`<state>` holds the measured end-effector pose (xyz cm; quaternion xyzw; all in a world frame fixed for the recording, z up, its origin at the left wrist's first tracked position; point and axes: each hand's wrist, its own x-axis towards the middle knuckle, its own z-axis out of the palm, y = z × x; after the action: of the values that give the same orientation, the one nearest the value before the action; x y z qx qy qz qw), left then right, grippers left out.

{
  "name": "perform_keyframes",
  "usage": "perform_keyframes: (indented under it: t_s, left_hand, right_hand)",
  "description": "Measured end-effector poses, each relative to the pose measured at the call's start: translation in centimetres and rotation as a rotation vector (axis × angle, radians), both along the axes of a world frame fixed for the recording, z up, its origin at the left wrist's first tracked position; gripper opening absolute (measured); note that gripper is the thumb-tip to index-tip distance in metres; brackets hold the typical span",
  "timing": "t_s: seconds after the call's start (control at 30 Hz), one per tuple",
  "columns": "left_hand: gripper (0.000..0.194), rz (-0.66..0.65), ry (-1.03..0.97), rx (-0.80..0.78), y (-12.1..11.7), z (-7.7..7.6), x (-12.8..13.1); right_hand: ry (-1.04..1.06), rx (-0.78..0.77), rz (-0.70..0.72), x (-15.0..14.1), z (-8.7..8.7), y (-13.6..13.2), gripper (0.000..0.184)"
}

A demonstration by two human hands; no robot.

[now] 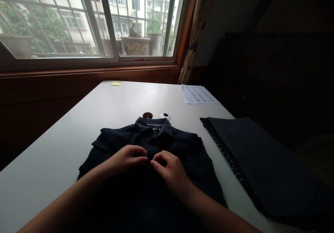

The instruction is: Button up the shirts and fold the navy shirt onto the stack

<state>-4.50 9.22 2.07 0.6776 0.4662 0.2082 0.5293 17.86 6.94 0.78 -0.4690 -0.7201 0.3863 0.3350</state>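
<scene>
The dark shirt (151, 193) lies beneath my left fingers (138, 160) and right fingers (159, 168), nearly pinched; their hold I can't tell.

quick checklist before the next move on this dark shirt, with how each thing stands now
1. Shirt on the table, collar toward the window: ok.
2. Left hand and right hand over the shirt's front, fingertips close together: ok.
3. Fabric pinched in the fingertips: cannot tell, too dark and small.
4. Dark folded cloth apart from the shirt: ok, bare table shows between.
5. Printed papers clear of the hands: ok, at the far right.
6. Light on the shirt front: not ok, deep shadow.
</scene>
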Motion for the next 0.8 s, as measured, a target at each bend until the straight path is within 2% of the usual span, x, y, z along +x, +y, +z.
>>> perform_keyframes:
  t_s: [0.33,0.8]
  left_hand:
    - [0.025,-0.083,-0.014,0.174,0.2,0.2,-0.3]
    - [0.023,0.046,0.071,0.380,-1.0,-1.1,1.1]
  right_hand:
    - [0.055,-0.056,-0.010,-0.1,0.3,0.1,0.008]
    - [0.029,-0.021,-0.079,-0.3,-0.1,0.2,0.008]
